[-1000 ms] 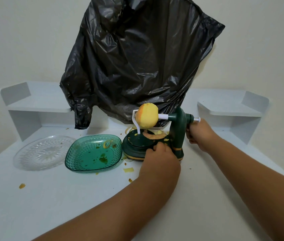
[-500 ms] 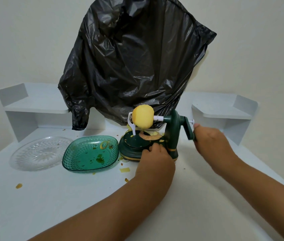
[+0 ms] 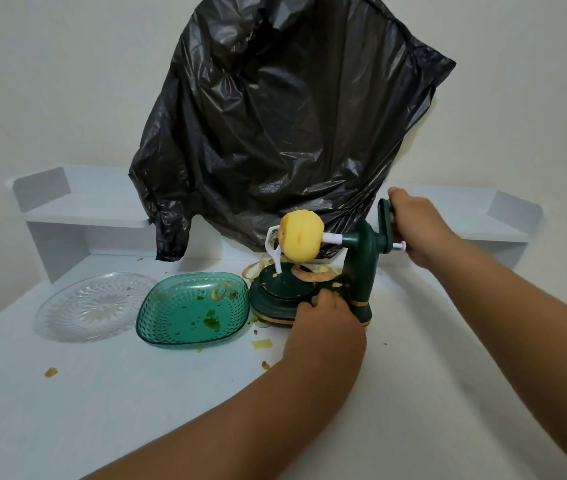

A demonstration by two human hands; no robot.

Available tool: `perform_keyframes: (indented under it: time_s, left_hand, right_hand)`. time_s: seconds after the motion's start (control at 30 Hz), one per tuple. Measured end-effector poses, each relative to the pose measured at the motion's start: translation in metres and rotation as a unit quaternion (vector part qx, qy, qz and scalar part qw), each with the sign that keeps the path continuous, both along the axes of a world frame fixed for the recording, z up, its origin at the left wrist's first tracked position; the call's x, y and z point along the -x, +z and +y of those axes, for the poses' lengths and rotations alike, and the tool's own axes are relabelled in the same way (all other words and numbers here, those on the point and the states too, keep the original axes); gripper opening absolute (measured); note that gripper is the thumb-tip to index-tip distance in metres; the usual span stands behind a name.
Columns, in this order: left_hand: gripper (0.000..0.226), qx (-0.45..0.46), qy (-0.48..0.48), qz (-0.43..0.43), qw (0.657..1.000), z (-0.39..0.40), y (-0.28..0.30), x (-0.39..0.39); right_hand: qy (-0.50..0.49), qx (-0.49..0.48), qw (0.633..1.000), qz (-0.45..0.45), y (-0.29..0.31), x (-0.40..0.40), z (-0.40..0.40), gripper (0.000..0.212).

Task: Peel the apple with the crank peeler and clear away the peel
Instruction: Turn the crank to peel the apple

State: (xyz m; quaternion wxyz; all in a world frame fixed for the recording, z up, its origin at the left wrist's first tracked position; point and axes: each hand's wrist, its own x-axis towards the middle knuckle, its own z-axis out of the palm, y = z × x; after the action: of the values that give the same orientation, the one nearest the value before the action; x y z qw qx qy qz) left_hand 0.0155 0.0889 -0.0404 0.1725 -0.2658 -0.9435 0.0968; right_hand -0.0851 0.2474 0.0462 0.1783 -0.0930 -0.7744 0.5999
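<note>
A dark green crank peeler (image 3: 358, 271) stands on the white table. An almost fully peeled yellow apple (image 3: 302, 241) is spiked on its white shaft, with the white blade arm (image 3: 272, 249) against the apple's left side. A curl of orange peel (image 3: 313, 274) lies on the peeler's round base, and more peel (image 3: 252, 268) hangs behind it. My left hand (image 3: 323, 320) grips the front of the base. My right hand (image 3: 413, 226) holds the crank handle (image 3: 385, 216), which points up.
A green glass dish (image 3: 171, 327) with peel scraps sits left of the peeler. A clear glass plate (image 3: 67, 320) lies further left. A black bin bag (image 3: 285, 126) hangs behind. Peel bits (image 3: 262, 344) dot the table. White shelves (image 3: 77, 209) flank the back.
My right hand has swung the crank from low on the right up to the top. The apple has turned and shows less skin. My left hand stays on the base.
</note>
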Motion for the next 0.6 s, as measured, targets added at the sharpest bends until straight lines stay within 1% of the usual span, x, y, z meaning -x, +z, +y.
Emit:
perform_keyframes:
  time_s: [0.1, 0.17, 0.2, 0.23, 0.27, 0.3, 0.33, 0.37, 0.43, 0.47, 0.53, 0.6]
  left_hand:
    - [0.036, -0.005, 0.000, 0.000, 1.000, -0.001, 0.000, 0.000]
    - [0.037, -0.003, -0.001, -0.001, 1.000, 0.000, 0.000, 0.000]
    - [0.037, -0.001, -0.002, -0.002, 1.000, 0.000, 0.000, -0.001]
    - [0.037, 0.000, -0.003, -0.002, 1.000, 0.000, 0.000, -0.001]
    - [0.037, 0.001, -0.003, -0.001, 1.000, 0.000, 0.001, -0.001]
    - [0.036, 0.001, -0.003, -0.001, 1.000, 0.000, 0.001, -0.001]
    - [0.036, -0.001, -0.001, -0.001, 1.000, 0.000, 0.001, -0.001]
    - [0.036, -0.003, 0.001, -0.002, 1.000, 0.000, 0.001, -0.002]
    - [0.036, -0.004, 0.003, -0.004, 1.000, 0.001, 0.001, -0.002]
    - [0.036, -0.002, 0.003, -0.005, 1.000, 0.001, 0.001, -0.003]
    - [0.036, 0.003, 0.005, -0.009, 1.000, 0.001, 0.001, -0.003]
    - [0.036, 0.005, 0.011, -0.013, 1.000, 0.001, 0.002, -0.003]
  right_hand:
    - [0.004, 0.016, 0.999, -0.038, -0.020, 0.007, 0.000, 0.022]
    - [0.006, 0.035, 0.998, -0.051, -0.031, 0.007, 0.003, 0.023]
    - [0.012, 0.023, 0.998, -0.065, -0.036, 0.004, 0.003, 0.025]
    - [0.019, -0.013, 0.997, -0.079, -0.043, 0.001, 0.004, 0.027]
    - [0.025, -0.081, 0.992, -0.095, -0.050, -0.004, 0.005, 0.029]
    - [0.031, -0.183, 0.977, -0.106, -0.058, -0.009, 0.005, 0.030]
    - [0.036, -0.266, 0.956, -0.118, -0.064, -0.018, 0.005, 0.030]
    - [0.038, -0.315, 0.941, -0.116, -0.070, -0.026, 0.005, 0.027]
    - [0.029, -0.360, 0.928, -0.086, -0.077, -0.041, 0.006, 0.013]
    - [0.027, -0.358, 0.929, -0.089, -0.078, -0.047, 0.006, 0.011]
    - [0.025, -0.331, 0.940, -0.086, -0.078, -0.063, 0.006, 0.028]
    - [0.013, -0.359, 0.932, -0.036, -0.077, -0.078, 0.002, 0.030]
